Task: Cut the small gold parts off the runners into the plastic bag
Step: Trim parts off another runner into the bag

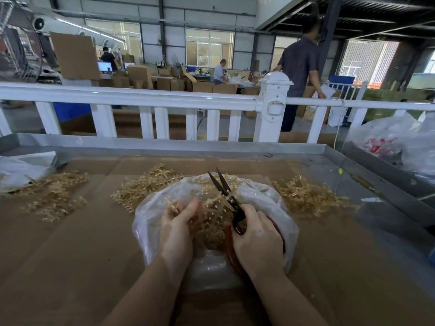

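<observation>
Cardboard-covered worktable (70,243) | left hand (177,228) grips gold runner (209,208) over clear plastic bag (153,215) | right hand (256,236) grips black-bladed scissors (226,191), blades apart | judged midway: cut bits in bag, uncut gold runner heaps (146,187) remain

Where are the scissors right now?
In the head view, the dark-bladed scissors are near the middle, gripped by the right hand over the clear plastic bag, blades open and pointing away, beside the left hand.

Nothing readable here

Only print showing up is some red marking on the clear plastic bag (386,143) sitting off to the right, and it's blurring out too much to make out any letters.
</observation>
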Motion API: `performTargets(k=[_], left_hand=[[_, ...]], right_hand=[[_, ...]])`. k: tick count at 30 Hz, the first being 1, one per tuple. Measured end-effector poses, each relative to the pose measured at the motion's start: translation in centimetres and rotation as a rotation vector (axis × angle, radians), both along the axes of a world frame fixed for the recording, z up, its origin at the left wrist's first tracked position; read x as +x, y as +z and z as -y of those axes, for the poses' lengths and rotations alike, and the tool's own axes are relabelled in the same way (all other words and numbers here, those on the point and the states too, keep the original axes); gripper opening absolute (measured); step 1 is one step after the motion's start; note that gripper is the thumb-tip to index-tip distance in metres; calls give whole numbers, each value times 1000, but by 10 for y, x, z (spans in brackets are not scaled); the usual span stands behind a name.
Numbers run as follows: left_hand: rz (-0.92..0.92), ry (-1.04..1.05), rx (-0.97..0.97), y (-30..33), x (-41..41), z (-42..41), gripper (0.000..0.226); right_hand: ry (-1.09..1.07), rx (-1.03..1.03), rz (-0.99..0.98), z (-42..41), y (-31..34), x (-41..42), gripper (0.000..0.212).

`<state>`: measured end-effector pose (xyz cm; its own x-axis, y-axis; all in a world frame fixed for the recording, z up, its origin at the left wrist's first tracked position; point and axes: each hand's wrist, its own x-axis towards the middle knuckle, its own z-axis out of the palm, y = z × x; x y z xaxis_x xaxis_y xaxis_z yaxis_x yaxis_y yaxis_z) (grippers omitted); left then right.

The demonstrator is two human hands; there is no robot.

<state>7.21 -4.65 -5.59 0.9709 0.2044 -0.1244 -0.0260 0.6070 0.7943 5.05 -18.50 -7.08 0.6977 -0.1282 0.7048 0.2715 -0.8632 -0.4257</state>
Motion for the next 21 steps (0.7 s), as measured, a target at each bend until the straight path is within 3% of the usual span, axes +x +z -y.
performTargets(k=[2, 7, 13, 17, 21], left_hand=[[8, -21, -67, 3, 0, 0, 54], [24, 26, 53, -5, 1, 3, 29], [197, -40, 235, -6, -1, 1, 47], [214, -37, 287, -7, -3, 2, 14], [128, -18, 84, -6, 0, -2, 2]], right_hand=[[-5, 6, -5, 0, 0, 0, 25], [10, 3, -8, 0, 1, -1, 23], [14, -6, -35, 1, 1, -1, 27], [17, -5, -45, 1, 2, -1, 27], [23, 12, -40, 1, 2, -1, 31]])
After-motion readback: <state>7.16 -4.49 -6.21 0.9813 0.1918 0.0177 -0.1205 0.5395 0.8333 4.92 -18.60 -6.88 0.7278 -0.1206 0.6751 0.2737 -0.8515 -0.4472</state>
